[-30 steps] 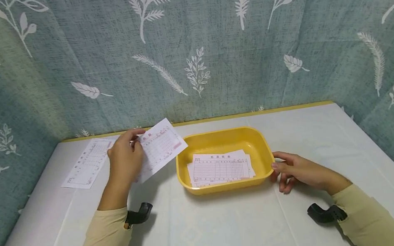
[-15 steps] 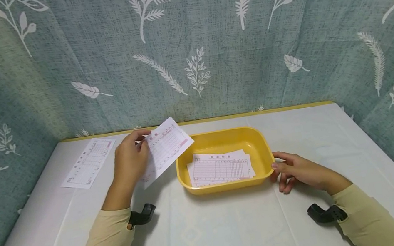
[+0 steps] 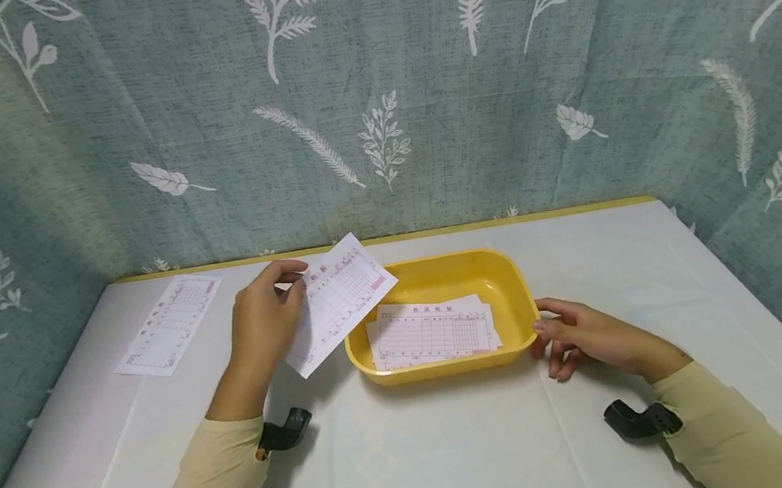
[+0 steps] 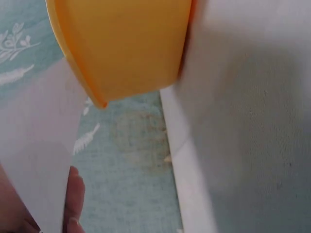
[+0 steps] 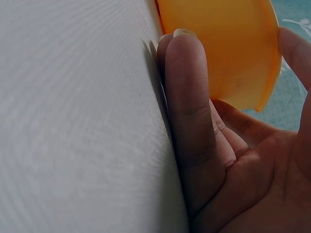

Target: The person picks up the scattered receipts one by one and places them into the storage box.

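In the head view my left hand pinches a printed receipt slip by its left part. The slip is tilted, its right corner over the left rim of a yellow plastic tray. Several similar slips lie overlapped inside the tray. The left wrist view shows the held slip beside the tray wall, with fingertips at its edge. My right hand rests at the tray's right end, its digits touching the outside; the right wrist view shows a fairly straight finger near the wall.
Another receipt slip lies flat on the white table at the back left. A patterned green-blue cloth hangs behind and at both sides. Black wrist mounts sit on both forearms.
My left hand has moved slightly right with the slip, bringing its corner over the tray's left rim. The right hand stays at the tray's end. The head view has shifted a little.
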`<state>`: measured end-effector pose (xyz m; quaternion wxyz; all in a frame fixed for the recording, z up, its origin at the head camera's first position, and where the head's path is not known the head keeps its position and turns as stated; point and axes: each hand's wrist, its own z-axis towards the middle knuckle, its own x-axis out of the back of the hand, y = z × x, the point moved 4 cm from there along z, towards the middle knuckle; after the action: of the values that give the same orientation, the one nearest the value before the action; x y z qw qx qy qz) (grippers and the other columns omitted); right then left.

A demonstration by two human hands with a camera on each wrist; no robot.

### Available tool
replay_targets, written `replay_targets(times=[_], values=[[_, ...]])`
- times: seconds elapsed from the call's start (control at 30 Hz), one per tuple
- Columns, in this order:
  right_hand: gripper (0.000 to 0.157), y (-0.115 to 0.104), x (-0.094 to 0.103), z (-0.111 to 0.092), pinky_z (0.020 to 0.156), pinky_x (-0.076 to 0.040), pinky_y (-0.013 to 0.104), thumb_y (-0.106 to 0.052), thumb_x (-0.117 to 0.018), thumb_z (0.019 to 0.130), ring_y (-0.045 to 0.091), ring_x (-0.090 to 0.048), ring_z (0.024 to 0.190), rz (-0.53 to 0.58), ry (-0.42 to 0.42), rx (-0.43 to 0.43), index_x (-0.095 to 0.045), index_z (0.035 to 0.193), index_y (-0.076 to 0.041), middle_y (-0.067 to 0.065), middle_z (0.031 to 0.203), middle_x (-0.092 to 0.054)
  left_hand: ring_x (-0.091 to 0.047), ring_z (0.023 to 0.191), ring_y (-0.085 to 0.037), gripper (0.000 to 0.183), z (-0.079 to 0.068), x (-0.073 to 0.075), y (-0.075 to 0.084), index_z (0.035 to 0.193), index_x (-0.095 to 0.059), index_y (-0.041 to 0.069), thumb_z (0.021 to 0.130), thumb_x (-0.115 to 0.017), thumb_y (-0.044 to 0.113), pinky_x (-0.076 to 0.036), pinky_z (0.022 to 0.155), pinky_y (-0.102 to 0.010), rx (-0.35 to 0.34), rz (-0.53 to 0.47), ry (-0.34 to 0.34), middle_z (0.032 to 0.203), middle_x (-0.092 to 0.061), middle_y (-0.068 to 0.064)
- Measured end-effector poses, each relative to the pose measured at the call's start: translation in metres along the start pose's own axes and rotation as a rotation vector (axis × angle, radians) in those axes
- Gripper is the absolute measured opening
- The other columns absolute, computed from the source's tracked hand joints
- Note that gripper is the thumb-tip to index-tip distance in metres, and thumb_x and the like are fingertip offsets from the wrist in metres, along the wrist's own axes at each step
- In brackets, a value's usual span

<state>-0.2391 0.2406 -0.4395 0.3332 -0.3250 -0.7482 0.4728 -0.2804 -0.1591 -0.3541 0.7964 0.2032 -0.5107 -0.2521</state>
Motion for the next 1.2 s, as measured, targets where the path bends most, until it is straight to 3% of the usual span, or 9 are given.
replay_targets(times=[0.77, 1.2], values=[[0.063, -0.001, -0.001, 0.0, 0.064, -0.054, 0.043, -0.037, -0.046, 0.095, 0.023, -0.064, 0.066, 0.001, -0.001, -0.014, -0.019, 0.144, -0.009, 0.017, 0.101, -0.061, -0.063, 0.072, -0.015, 0.018, -0.005, -0.007, 0.013, 0.103, -0.066, 0.02, 0.087, -0.06, 0.014, -0.043, 0.063, -0.03, -0.077, -0.01, 0.004, 0.094, -0.069, -0.001], [0.061, -0.003, -0.002, -0.001, 0.065, -0.054, 0.042, -0.036, -0.046, 0.096, 0.024, -0.064, 0.067, -0.009, -0.006, 0.003, -0.019, 0.144, -0.008, 0.019, 0.101, -0.061, -0.064, 0.082, -0.017, 0.022, -0.009, -0.018, 0.018, 0.108, -0.065, 0.02, 0.088, -0.06, 0.013, -0.048, 0.071, -0.034, -0.096, -0.002, -0.086, 0.097, -0.069, -0.001]])
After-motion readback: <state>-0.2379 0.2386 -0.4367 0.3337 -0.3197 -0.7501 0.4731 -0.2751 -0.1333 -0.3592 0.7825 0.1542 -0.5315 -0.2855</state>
